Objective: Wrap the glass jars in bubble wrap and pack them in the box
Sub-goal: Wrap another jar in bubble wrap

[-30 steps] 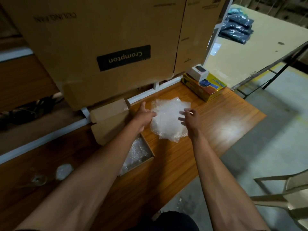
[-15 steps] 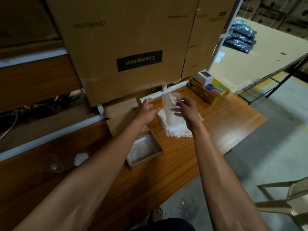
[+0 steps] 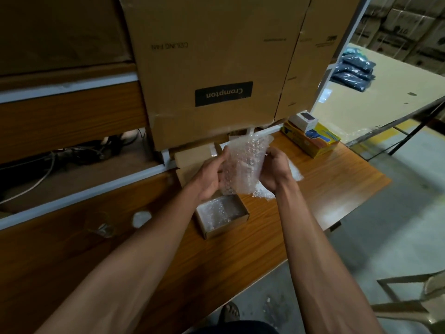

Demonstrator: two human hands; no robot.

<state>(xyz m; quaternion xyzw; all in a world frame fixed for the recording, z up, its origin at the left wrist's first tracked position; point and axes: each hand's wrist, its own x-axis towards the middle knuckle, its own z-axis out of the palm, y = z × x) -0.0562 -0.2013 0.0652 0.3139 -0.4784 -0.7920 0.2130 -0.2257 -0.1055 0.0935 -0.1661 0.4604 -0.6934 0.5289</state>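
Clear bubble wrap [image 3: 248, 165], brown box [image 3: 224, 224] (plain), orange-brown wood-grain table [image 3: 325, 186], yellow-blue carton [image 3: 315, 142]

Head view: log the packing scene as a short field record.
left hand: grips the bubble-wrap bundle from the left
right hand: grips the bundle from the right
bundle: held upright above the table, contents not discernible
small box: open, lined with bubble wrap, below the hands
spare wrap: lies on the table behind the right hand
glass jar: unwrapped, left of the box
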